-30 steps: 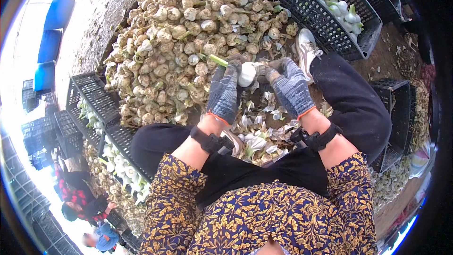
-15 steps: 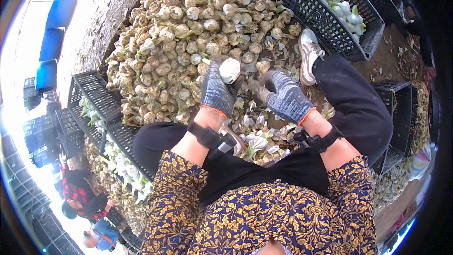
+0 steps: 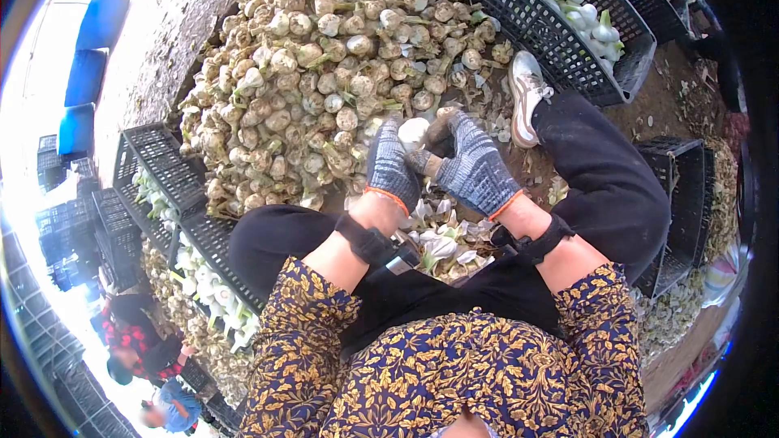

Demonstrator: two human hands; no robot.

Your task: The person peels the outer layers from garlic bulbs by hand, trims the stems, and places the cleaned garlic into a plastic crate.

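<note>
A white garlic bulb (image 3: 414, 131) is held between my two gloved hands, in front of the big heap of soil-stained garlic bulbs (image 3: 304, 73). My left hand (image 3: 393, 161), in a grey knit glove with an orange cuff, is closed round the bulb's left side. From the right, my right hand (image 3: 466, 158) touches the bulb with fingers bent; its fingertips are brown and slightly blurred. Under the hands, peeled skins (image 3: 442, 245) lie on the ground between my legs.
At the upper right, a black crate (image 3: 560, 28) holds clean white bulbs. More black crates (image 3: 166, 166) with garlic stand at the left. An empty-looking crate (image 3: 677, 211) lies right of my knee. Two other people (image 3: 142, 341) are at the lower left.
My right hand has moved left and up onto the bulb. My left hand has shifted slightly right with the bulb, and the two hands are now together.
</note>
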